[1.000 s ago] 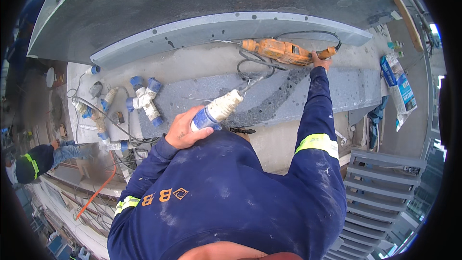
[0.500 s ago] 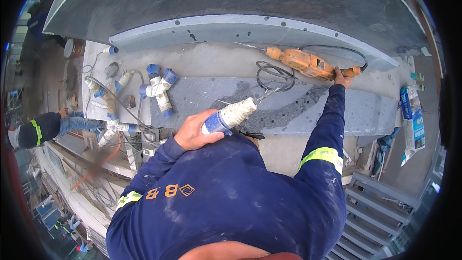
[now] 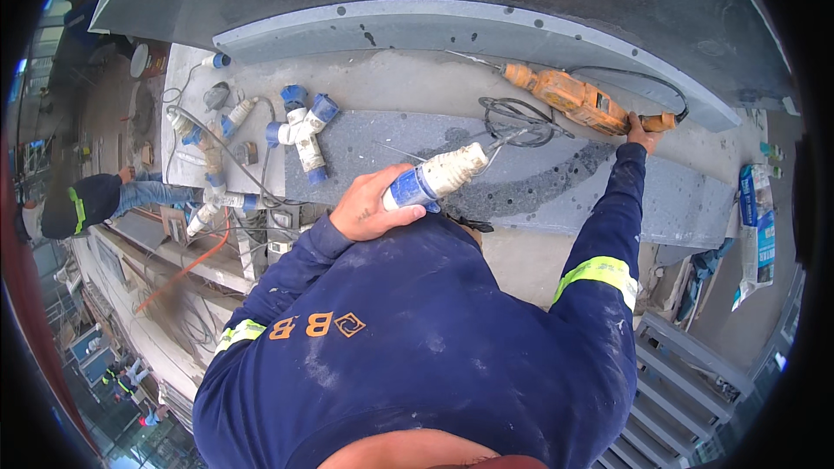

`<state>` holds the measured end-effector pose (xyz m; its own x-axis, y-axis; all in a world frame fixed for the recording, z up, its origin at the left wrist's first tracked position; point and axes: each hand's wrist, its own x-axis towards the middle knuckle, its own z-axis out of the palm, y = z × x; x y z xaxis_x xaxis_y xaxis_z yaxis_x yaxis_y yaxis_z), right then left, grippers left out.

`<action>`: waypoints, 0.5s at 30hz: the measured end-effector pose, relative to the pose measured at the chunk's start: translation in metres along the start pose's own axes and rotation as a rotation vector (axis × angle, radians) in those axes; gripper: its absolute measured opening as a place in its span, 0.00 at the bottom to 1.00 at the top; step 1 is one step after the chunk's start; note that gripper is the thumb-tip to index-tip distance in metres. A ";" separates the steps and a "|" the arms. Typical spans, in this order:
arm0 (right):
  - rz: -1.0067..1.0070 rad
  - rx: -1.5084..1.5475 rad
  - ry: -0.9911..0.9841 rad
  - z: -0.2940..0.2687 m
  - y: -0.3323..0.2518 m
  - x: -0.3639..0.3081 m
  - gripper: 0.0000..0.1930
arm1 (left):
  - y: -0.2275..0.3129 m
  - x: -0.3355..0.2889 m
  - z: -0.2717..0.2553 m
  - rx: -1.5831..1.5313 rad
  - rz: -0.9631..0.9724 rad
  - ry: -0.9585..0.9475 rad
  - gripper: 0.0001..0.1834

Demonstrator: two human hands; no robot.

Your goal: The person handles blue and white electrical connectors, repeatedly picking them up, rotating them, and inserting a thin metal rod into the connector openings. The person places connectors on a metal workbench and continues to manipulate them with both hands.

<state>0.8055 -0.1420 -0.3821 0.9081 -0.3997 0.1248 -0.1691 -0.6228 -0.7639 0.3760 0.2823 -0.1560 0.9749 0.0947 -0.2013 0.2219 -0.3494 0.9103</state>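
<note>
My left hand (image 3: 380,205) is wrapped round a blue and white industrial plug (image 3: 447,172), dusty on its white end, and holds it in front of my chest. A dark cable comes out of the plug's white end. On the right, my right hand (image 3: 641,133) is closed on the rear handle of an orange power drill (image 3: 573,100). The drill lies on its side on the work surface, its long thin bit pointing left. Beside it rests a loose coil of black cable (image 3: 521,124).
A grey stone slab (image 3: 373,135), wet in patches, lies under my hands. A three-way blue and white socket splitter (image 3: 304,132) and several other connectors with cables sit at left. A person (image 3: 91,206) is beyond the left edge. Blue and white bag (image 3: 757,226) at right; slatted grey rack (image 3: 682,373) lower right.
The whole scene has shifted right and slightly up as my head moved. Both hands keep their holds on the plug and the drill, with little movement of their own.
</note>
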 end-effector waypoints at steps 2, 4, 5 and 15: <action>0.030 0.017 -0.035 0.001 0.001 0.006 0.52 | 0.001 0.000 0.002 -0.001 0.001 0.010 0.34; 0.040 -0.070 -0.016 0.006 0.002 0.008 0.51 | -0.001 -0.001 0.003 -0.006 0.007 0.012 0.33; 0.044 -0.115 -0.003 0.007 0.002 0.008 0.51 | -0.001 -0.001 0.004 -0.012 -0.003 0.008 0.33; -1.043 0.227 -1.016 -0.091 -0.239 -0.237 0.41 | -0.002 -0.001 0.004 0.170 0.008 -0.144 0.32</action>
<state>0.5964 0.0404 -0.1719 0.4683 0.8462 0.2543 0.6911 -0.1714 -0.7021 0.3749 0.2791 -0.1589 0.9663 -0.0383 -0.2545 0.2015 -0.5027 0.8407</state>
